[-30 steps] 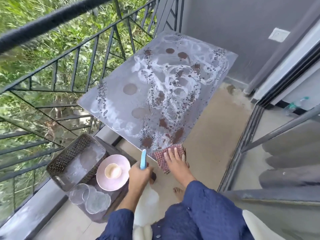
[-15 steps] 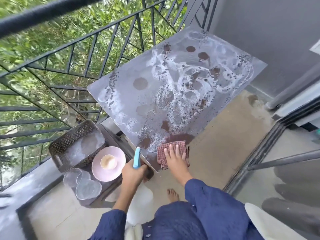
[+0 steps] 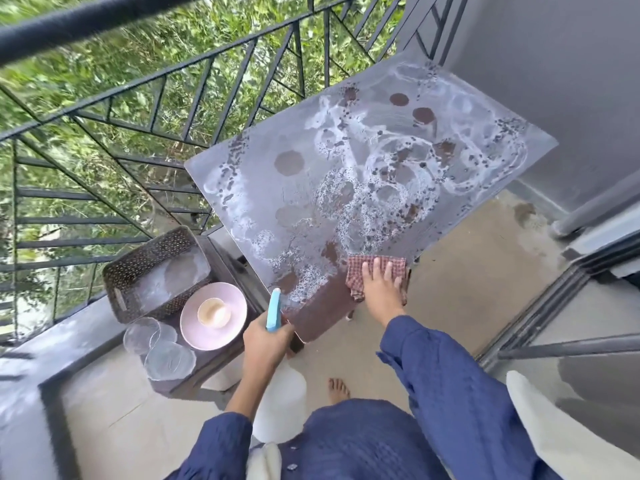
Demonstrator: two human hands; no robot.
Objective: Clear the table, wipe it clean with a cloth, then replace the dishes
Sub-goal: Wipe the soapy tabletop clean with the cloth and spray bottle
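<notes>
Cloth [image 3: 360, 271], red check, lies at the near right edge of the counter [image 3: 311, 188], slightly bunched. Right hand [image 3: 381, 294] sits flat on top of it, fingers [image 3: 372, 275] straight and spread apart, pressing down. The cloth shows beyond the fingertips and to their left, the rest is under the palm. Left hand [image 3: 265, 342] is just below the counter's near corner, fingers clamped round the neck of a spray bottle [image 3: 280, 400]; the blue trigger sticks up above the hand and the white body hangs below it. Counter surface is wet, with white foam swirls and dark round blotches over most of it. The strip at the near corner between the two hands is plain dark brown. Dishes are off the counter, on a low dark stand [image 3: 207, 365] to the left by the railing [image 3: 173, 74]: pink plate [image 3: 197, 332] with a small cup [image 3: 213, 311] on it, clear glass dishes [image 3: 169, 362] overlapping just beside it, dark perforated basket [image 3: 152, 258] behind them. Bare foot [image 3: 337, 389] is on the floor between the arms.
</notes>
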